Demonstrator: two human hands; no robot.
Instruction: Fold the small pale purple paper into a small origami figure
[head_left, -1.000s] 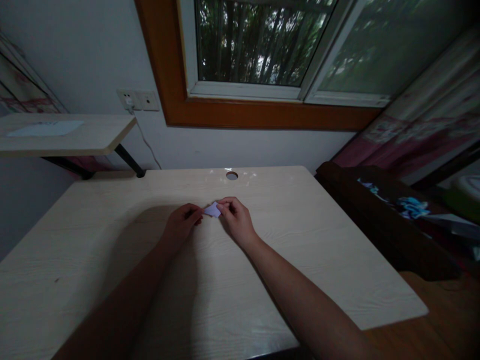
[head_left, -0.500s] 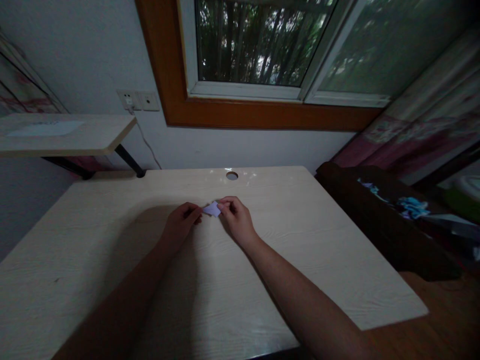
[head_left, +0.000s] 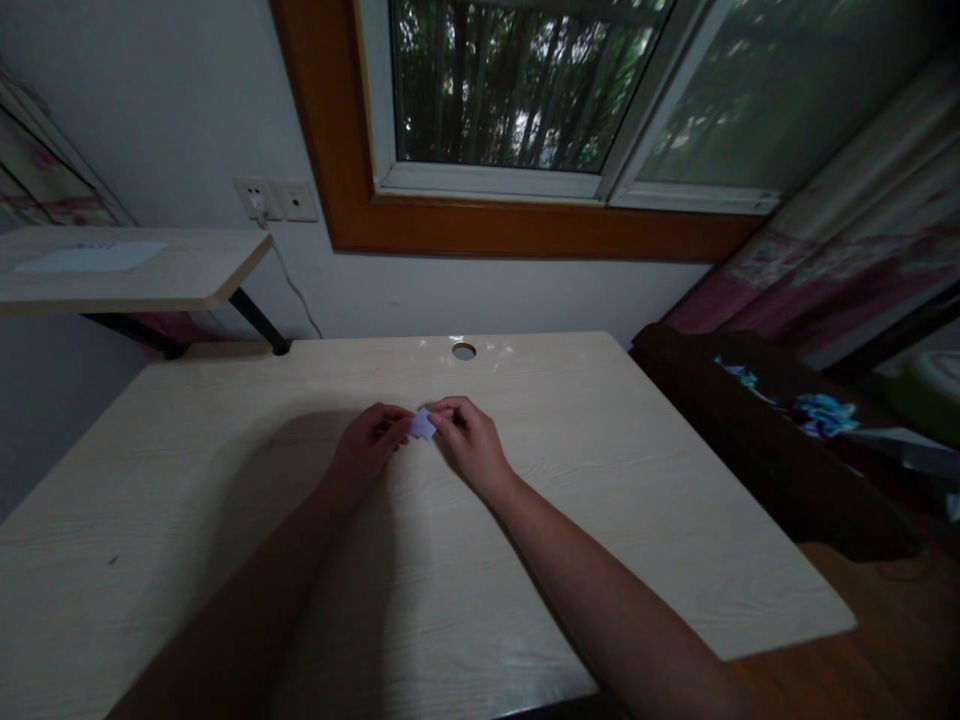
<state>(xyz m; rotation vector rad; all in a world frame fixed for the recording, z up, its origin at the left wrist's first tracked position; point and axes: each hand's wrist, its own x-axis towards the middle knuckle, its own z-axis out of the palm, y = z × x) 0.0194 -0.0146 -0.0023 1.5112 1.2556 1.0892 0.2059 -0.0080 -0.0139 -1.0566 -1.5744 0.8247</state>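
Paper (head_left: 422, 425), small, lilac, angular, over pale wood-grain bench (head_left: 607, 440), between left hand (head_left: 366, 440), grip pinched on left end, and right hand (head_left: 472, 440), grip pinched on upper right edge; neither clearly nearer, long axis unclear from here.

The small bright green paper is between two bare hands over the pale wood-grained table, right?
Not green: the head view shows a small pale-purple paper between the bare left hand and the bare right hand, over the pale wood-grained table.
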